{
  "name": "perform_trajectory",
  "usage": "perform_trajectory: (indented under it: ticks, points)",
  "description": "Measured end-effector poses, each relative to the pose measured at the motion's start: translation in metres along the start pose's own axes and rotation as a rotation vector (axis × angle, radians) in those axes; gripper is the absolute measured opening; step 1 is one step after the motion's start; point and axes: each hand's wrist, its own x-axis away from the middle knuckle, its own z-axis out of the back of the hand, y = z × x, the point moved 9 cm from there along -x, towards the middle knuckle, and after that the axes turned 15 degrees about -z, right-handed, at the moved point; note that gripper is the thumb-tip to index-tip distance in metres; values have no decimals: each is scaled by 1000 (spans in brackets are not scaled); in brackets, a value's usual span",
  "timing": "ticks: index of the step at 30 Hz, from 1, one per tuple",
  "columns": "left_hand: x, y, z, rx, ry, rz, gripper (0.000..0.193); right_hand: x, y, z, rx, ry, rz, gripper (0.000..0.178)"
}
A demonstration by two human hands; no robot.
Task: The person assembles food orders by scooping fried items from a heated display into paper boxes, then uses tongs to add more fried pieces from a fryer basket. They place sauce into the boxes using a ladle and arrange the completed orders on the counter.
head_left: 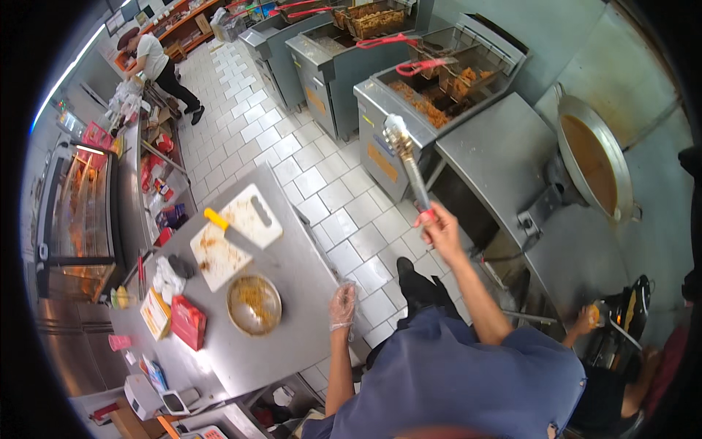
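Note:
Metal tongs (414,174) with a red grip are held in my right hand (440,228). They point forward, their scalloped tips raised before the front of the nearest fryer (395,139). My left hand (342,306) wears a clear plastic glove. It hangs by the right edge of the steel table (292,322), fingers curled in, with nothing visible in them. Left of it on the table stands a metal bowl (254,305) with yellowish bits inside. Beyond the bowl, a yellow-handled knife (228,229) lies across a stained white cutting board (252,219).
A wok (625,175) of brown liquid stands on the right counter (497,146). Fryer baskets (376,22) with red handles hold fried food. Another person's hand (585,322) works by a burner at lower right. One person (153,58) bends far left. A red box (189,323) sits on the table.

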Motion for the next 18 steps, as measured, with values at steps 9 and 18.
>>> perform_trajectory:
  ticks: [9, 18]
  points:
    - [-187, 64, 2, 153, 109, -34, 27, -255, -347, 118, 689, 261, 439, 57]
    - [-432, 20, 0, 377, 84, 43, 26, -578, -533, 93, 1552, 708, 390, 41]
